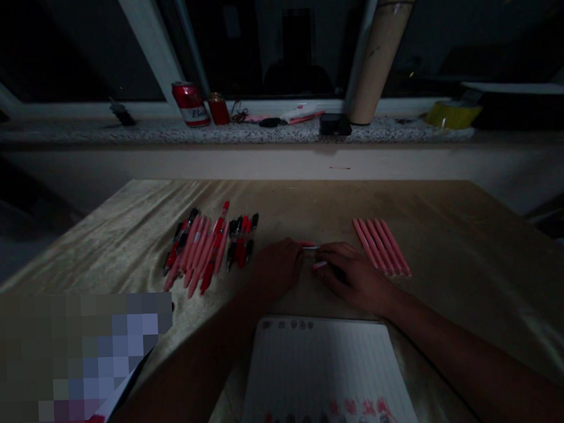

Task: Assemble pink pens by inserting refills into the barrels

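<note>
In the dim head view my left hand is closed around a pink pen, most of it hidden by the fingers. A thin pale rod bridges the gap between the two hands. My right hand is curled, its fingertips at the rod's right end; a short pink pen piece shows among its fingers. Right of it, several pink pens lie side by side in a slanted row. Left of my left hand is a loose pile of pink pens, with red and black pens beside it.
A lined notebook with black and red scribbles lies below my hands on the cloth-covered table. Along the stone windowsill stand a red can, a small jar, a cardboard tube and a yellow tape roll.
</note>
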A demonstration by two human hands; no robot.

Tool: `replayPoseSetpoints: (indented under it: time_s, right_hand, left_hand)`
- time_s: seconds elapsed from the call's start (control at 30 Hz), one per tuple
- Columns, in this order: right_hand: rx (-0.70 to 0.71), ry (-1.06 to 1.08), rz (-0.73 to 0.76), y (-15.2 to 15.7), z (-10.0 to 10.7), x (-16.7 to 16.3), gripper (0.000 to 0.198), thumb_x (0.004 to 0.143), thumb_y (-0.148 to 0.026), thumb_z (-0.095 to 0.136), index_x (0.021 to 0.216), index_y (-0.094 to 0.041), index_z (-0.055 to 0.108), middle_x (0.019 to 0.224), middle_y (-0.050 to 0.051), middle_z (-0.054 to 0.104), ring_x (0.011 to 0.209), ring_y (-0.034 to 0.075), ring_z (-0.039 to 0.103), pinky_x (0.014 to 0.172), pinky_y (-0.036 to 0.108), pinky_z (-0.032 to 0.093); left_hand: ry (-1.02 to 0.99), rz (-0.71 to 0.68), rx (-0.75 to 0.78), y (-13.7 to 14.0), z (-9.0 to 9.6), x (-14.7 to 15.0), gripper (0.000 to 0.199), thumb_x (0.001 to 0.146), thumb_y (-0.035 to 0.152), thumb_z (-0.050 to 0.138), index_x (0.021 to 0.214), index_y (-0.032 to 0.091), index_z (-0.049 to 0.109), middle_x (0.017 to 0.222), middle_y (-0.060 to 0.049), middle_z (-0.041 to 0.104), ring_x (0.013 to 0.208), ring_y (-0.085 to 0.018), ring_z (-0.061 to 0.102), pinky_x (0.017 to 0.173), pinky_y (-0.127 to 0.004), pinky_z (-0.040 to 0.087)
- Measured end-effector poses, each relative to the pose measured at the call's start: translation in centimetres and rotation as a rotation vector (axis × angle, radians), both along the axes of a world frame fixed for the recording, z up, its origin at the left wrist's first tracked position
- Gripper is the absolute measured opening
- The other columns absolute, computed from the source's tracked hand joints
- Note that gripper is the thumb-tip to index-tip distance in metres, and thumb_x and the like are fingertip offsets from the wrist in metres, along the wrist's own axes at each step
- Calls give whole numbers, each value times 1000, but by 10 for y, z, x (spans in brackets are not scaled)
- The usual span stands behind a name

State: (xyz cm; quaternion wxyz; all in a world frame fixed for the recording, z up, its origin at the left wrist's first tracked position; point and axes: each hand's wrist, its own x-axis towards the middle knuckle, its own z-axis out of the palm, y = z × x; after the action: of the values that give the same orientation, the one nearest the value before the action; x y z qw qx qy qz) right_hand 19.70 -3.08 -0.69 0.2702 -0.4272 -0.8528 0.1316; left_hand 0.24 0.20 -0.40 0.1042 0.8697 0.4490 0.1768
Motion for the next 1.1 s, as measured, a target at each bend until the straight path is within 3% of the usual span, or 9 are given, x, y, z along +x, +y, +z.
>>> replayPoseSetpoints:
  time_s: [0.53, 0.83, 1.1]
  right_hand:
    - [-21, 40, 89, -1, 6, -3, 28, 85, -18, 50, 111, -22, 58, 112, 8, 62, 104, 20, 54, 88, 38, 43]
    - [18, -38, -50, 3, -7, 4, 28, 85, -15, 49, 110, -20, 60, 96, 8, 62, 94, 23, 54, 82, 38, 42]
    - [26, 1, -163, 1, -2, 4, 20, 81, -16, 51, 98, -18, 60, 84, 6, 58, 81, 20, 54, 74, 33, 43]
  left_hand:
    - [30, -56, -9, 2, -3, 3, 31, 93, 30, 37, 116, 21, 56, 107, -7, 62, 96, -17, 59, 87, -33, 44]
    - [-2, -39, 25, 2, -10, 2, 29, 94, 29, 37, 114, 20, 55, 107, -5, 61, 98, -16, 58, 88, -31, 43]
    - [-34, -8, 4, -1, -5, 1, 29, 94, 31, 36, 115, 20, 54, 104, -5, 61, 95, -16, 58, 85, -30, 44]
